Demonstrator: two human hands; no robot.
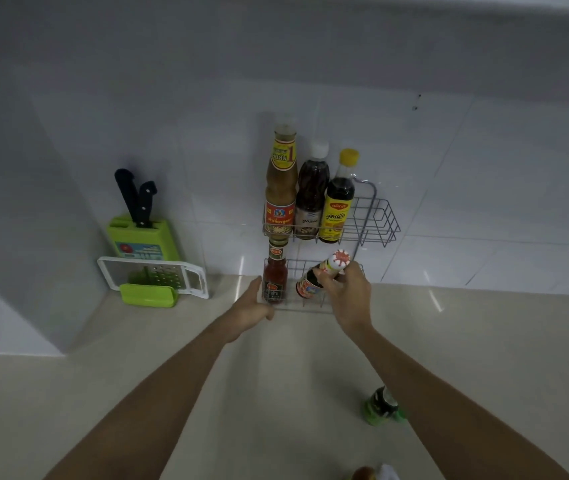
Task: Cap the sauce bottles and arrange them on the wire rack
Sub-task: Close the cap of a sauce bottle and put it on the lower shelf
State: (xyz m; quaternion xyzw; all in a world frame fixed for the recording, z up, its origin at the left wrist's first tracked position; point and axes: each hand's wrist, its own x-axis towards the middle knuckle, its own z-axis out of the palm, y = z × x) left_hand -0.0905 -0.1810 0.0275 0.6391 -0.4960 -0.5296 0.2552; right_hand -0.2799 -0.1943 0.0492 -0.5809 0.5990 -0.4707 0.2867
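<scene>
A two-tier wire rack [376, 220] stands against the tiled wall. Its upper shelf holds a tall brown sauce bottle [280, 181], a dark bottle with a white cap [311, 199] and a dark bottle with a yellow cap [339, 202]. On the lower shelf a red chili sauce bottle [275, 275] stands at the left. My right hand [347, 296] grips a capped bottle with a red-and-white cap [321, 275], tilted, inside the lower shelf. My left hand [252, 306] rests open at the rack's lower left corner. A green-labelled bottle [383, 407] stands on the counter near my right forearm.
A green knife block [144, 237] with two black-handled knives sits at the left, with a white and green grater [153, 277] leaning in front of it. The top of another bottle [373, 474] shows at the bottom edge. The beige counter [137, 375] runs to the tiled wall.
</scene>
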